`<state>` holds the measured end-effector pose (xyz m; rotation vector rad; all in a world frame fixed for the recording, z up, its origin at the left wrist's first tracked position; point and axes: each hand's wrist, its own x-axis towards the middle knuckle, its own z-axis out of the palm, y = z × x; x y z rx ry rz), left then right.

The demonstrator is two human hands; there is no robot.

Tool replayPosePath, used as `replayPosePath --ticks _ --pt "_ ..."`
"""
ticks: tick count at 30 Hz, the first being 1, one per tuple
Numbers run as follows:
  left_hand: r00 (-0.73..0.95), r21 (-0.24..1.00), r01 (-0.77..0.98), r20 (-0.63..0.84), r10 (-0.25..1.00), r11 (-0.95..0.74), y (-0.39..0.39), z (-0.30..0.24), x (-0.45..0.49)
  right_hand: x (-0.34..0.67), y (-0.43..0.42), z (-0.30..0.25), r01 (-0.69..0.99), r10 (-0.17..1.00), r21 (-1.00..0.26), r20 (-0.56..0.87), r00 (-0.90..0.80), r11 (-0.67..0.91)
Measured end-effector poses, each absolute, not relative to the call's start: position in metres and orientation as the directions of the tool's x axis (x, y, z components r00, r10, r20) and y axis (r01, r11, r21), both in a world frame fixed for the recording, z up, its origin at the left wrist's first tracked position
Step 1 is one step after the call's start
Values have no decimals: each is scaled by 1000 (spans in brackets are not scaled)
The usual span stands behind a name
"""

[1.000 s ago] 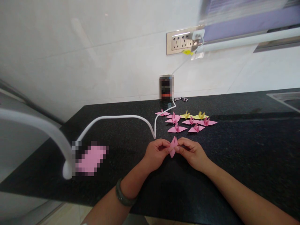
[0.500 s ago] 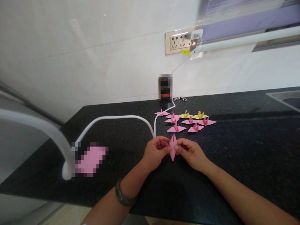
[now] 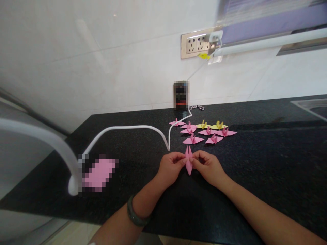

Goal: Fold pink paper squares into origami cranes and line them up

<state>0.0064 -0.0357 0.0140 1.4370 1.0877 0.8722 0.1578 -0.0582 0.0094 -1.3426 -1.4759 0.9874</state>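
A narrow folded piece of pink paper (image 3: 188,160) stands upright between my two hands just above the black counter (image 3: 255,163). My left hand (image 3: 170,167) pinches its left side with fingers closed. My right hand (image 3: 207,165) pinches its right side the same way. A dark bangle (image 3: 135,216) circles my left wrist. Beyond my hands lie several finished paper cranes, most pink (image 3: 193,139), two yellow (image 3: 203,125).
A white flexible arm (image 3: 122,129) curves across the counter from the left, by a blurred pink patch (image 3: 98,173). A blurred dark device (image 3: 181,95) leans on the wall, its cable rising to a wall socket (image 3: 195,45). A sink edge (image 3: 310,106) shows at far right.
The pink paper has been turned from tilted to upright between my fingers and looks narrower. Both hands stay in the same place.
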Motion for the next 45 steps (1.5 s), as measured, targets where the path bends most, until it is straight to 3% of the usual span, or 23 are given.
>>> replayPosePath --ticks 6,12,15,20,26,30,34,38,45 --pt "287 991 134 -59 956 21 -35 13 7 157 -56 12 87 991 -996 8 -132 20" --pt "381 965 -63 -212 900 254 -36 22 9 159 -56 11 -21 987 -999 -40 -157 -44" --pt "393 959 -35 -246 886 282 -36 23 9 160 -56 11 -27 981 -998 -55 -187 -62" --pt "379 976 78 -216 900 202 -36 20 8 162 -55 10 8 970 -998 -56 -235 -55" --pt "382 951 308 -94 919 -31 -36 14 3 163 -55 8 228 979 -971 19 -204 66" --pt "421 925 360 -47 906 -119 -35 15 1 164 -54 8 273 980 -960 13 -201 68" --pt "470 949 287 -22 883 -130 -36 20 3 166 -53 10 284 987 -957 12 -157 57" --pt "440 981 192 -80 895 -7 -38 23 6 165 -53 12 257 990 -965 26 -135 60" --pt "425 980 -6 -177 888 198 -36 26 9 161 -58 20 18 974 -999 -42 -224 -39"
